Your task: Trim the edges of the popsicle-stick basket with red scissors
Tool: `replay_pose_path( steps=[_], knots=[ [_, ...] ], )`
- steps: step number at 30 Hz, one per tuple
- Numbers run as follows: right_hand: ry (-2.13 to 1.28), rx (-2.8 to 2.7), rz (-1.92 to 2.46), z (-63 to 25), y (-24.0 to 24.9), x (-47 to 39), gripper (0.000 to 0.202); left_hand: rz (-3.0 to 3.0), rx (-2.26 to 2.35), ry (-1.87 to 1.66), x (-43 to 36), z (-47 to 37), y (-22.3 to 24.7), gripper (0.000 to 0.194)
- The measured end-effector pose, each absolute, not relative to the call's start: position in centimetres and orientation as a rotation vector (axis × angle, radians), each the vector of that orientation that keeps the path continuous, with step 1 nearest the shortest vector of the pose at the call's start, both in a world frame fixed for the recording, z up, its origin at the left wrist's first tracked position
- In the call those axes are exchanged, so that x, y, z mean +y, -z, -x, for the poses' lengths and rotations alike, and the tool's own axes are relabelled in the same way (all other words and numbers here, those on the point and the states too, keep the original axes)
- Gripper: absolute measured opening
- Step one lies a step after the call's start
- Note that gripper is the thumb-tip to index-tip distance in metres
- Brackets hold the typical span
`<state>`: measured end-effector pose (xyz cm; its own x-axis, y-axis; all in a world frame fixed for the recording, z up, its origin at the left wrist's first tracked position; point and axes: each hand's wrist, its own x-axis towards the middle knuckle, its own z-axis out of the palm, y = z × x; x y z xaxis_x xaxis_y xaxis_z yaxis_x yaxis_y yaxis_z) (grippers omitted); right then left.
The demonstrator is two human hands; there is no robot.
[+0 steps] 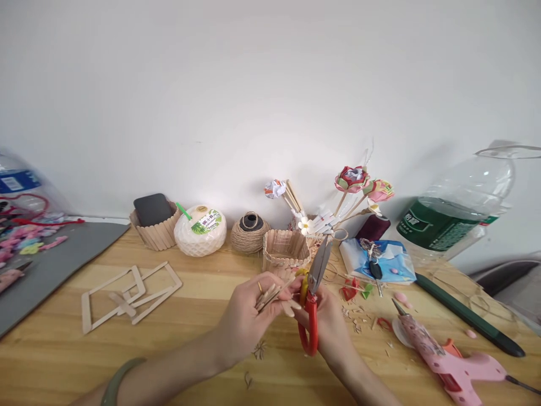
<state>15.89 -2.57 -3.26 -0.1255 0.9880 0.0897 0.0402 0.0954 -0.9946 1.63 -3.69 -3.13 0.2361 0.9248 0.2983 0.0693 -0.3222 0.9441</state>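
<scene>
My left hand (243,316) is closed round a small bunch of wooden craft sticks (270,295), their ends poking out between the fingers. In my right hand (332,322) is a pair of scissors (318,268), blades pointing up and away and looking closed. Its red handle hangs below the hand, and a yellow part shows by the left fingers. Both hands meet over the table, fingers close together, partly hiding one another. Just behind them stands a small box of wooden sticks (286,260).
Joined stick frames (131,299) lie at left. Along the wall stand a stick holder (158,234), a wrapped coconut (200,237), twine (249,234) and paper flowers (352,179). At right are a pink glue gun (456,361), a dark green bar (469,316) and a large bottle (448,220).
</scene>
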Motion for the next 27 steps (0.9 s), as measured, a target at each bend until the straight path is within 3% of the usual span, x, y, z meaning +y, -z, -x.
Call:
replay_pose_path(
  steps=[4,11,21,27],
  knots=[
    [-1.297,-1.4,1.083,-16.0,4.1,-2.5,0.03,-1.622,1.011,-1.142,-3.9,-1.7,2.7,0.014],
    [-1.282,-1.392,1.062,-16.1,4.7,-2.2,0.024,-1.659,1.363,-1.346,-2.2,1.2,2.9,0.021],
    [-1.241,-1.411,1.134,-16.0,4.6,-1.8,0.025,-1.542,1.424,-1.534,1.2,5.3,6.9,0.011],
    [-1.184,-1.447,1.181,-16.0,4.7,-1.6,0.029,-1.453,1.51,-1.48,2.3,5.8,8.8,0.028]
  ],
)
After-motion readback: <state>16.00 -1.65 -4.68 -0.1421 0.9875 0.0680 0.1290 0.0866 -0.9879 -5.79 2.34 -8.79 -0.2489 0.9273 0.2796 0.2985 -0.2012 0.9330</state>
